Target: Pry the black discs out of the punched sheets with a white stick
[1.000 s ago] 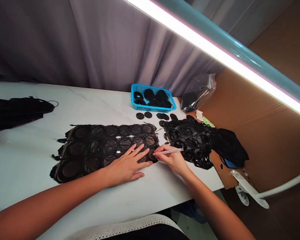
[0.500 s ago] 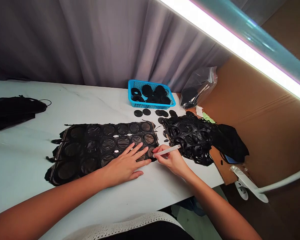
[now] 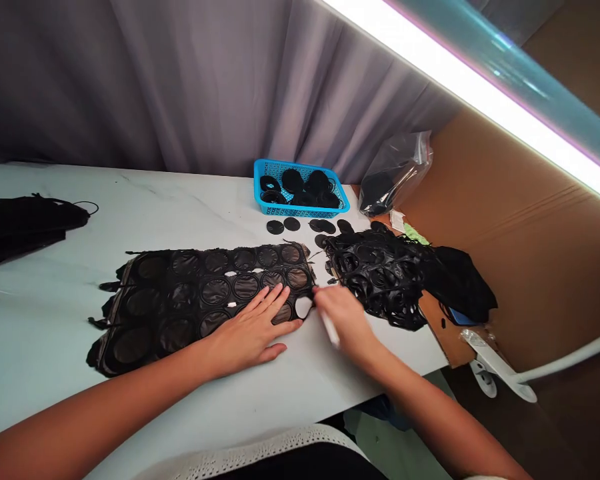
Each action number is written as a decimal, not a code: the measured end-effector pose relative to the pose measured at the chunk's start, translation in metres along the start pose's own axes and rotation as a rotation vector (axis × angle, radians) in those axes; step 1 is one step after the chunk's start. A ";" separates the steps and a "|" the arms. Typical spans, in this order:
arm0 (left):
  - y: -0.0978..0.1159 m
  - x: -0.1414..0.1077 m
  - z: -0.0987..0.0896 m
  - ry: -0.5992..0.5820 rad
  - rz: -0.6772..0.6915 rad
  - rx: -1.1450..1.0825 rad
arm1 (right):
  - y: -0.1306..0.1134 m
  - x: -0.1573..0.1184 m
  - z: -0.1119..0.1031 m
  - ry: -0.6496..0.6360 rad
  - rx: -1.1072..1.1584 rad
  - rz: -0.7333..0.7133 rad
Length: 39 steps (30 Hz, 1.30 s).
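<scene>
Black sheet | flat, ragged-edged, rows of round rings; lies under the left hand, stretching off leftward | one ring between both hands showing white | white pen-like tool | slim, blurry from here, slanted in the right hand

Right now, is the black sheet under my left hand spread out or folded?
Spread out: the black sheet lies broadly flat on the white table, rows of circles showing, your left hand across it.

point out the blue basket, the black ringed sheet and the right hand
Blue basket (image 3: 301, 212): head view, front wall.
Black ringed sheet (image 3: 215, 291): head view, a round near its middle.
Right hand (image 3: 351, 321): head view, back of hand.
</scene>
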<state>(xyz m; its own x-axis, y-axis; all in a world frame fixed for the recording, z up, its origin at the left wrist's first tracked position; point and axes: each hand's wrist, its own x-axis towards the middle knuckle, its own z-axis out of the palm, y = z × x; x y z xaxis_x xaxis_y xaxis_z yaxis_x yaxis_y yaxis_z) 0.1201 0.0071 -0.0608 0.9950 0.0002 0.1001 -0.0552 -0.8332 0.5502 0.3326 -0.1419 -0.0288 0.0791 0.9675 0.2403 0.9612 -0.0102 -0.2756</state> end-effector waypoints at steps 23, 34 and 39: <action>-0.009 0.015 0.000 0.085 -0.177 0.361 | 0.024 0.071 0.009 -0.230 0.720 0.097; -0.009 0.014 0.001 0.094 -0.177 0.355 | 0.024 0.070 0.009 -0.227 0.704 0.091; -0.008 0.014 -0.001 0.096 -0.174 0.339 | 0.020 0.069 0.009 -0.209 0.646 0.040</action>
<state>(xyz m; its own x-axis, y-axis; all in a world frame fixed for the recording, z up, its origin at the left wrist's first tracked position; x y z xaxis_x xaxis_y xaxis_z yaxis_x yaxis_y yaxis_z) 0.1349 0.0141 -0.0630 0.9737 0.1964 0.1156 0.1607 -0.9514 0.2629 0.3546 -0.0730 -0.0264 -0.0035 0.9987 0.0514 0.6027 0.0431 -0.7968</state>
